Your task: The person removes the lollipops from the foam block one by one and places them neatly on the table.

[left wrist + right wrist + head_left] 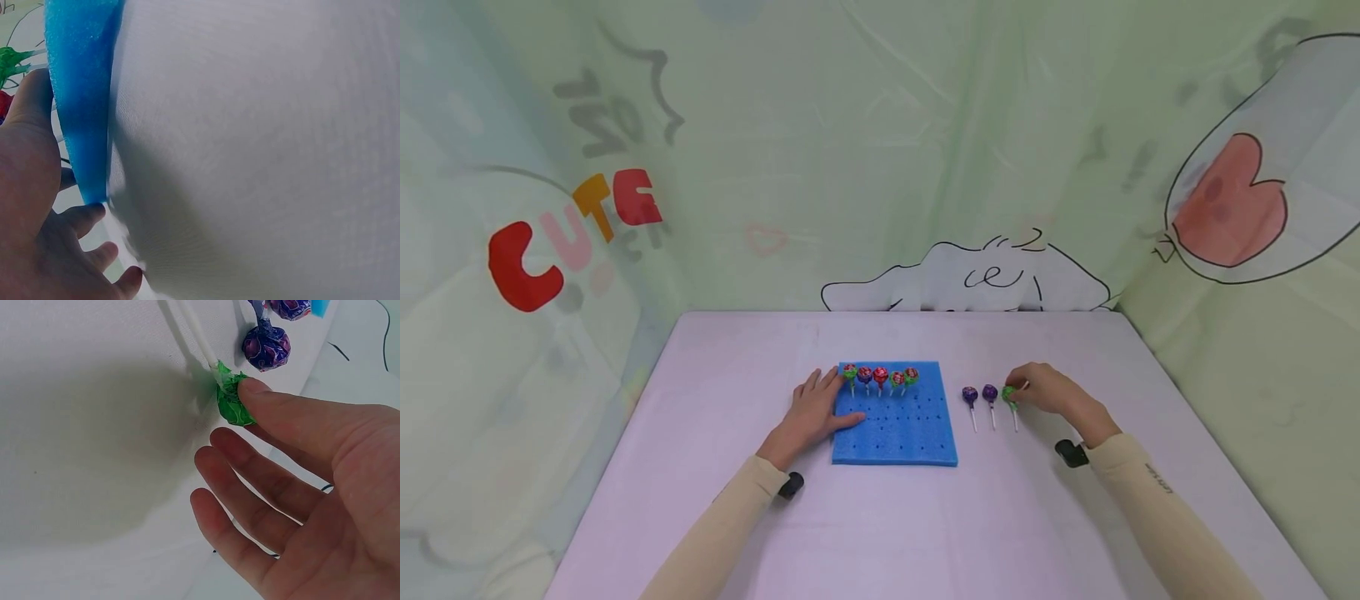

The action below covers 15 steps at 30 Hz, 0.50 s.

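Observation:
A blue foam board [895, 433] with rows of small holes lies on the table. Several lollipops [881, 377] in green, purple and red wrappers stand in its far row. My left hand [808, 414] rests at the board's left side, fingers spread along the edge and thumb over the top. To the right of the board, my right hand [1048, 390] pinches the wrapped head of a green lollipop [232, 403] between thumb and a finger. Its white stick points toward the near side. Beside it lie two purple lollipops [970, 395], sticks pointing the same way.
The table [880, 533] has a pale cloth cover. Behind it and at both sides hang light green printed curtains [880, 150]. A dark wrist device [1071, 453] sits below the right hand, another [791, 485] by the left cuff.

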Each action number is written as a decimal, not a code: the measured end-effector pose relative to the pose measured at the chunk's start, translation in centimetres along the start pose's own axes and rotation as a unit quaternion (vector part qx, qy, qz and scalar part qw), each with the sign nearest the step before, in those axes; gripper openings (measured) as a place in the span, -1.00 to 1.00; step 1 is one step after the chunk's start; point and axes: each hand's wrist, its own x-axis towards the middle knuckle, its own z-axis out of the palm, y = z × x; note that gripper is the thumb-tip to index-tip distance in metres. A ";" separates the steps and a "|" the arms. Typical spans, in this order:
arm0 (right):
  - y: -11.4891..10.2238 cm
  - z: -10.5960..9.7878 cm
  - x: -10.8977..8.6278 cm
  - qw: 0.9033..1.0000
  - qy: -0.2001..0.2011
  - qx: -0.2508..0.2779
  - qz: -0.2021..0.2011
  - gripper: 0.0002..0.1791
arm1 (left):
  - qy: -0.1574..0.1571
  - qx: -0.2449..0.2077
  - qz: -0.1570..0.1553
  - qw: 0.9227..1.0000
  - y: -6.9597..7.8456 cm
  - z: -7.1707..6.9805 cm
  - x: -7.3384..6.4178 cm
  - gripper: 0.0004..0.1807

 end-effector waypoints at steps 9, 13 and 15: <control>-0.2 0.0 0.1 1.000 -0.007 -0.002 0.012 -0.77 | -0.002 -0.001 -0.001 1.000 -0.1 0.0 0.0 -0.02; -0.2 0.1 0.3 1.000 -0.009 0.000 0.020 -0.75 | -0.002 0.000 -0.002 1.000 0.0 0.0 0.0 -0.02; -0.2 0.1 0.2 1.000 -0.010 0.001 0.021 -0.74 | -0.001 -0.001 -0.002 1.000 0.0 0.0 0.0 -0.02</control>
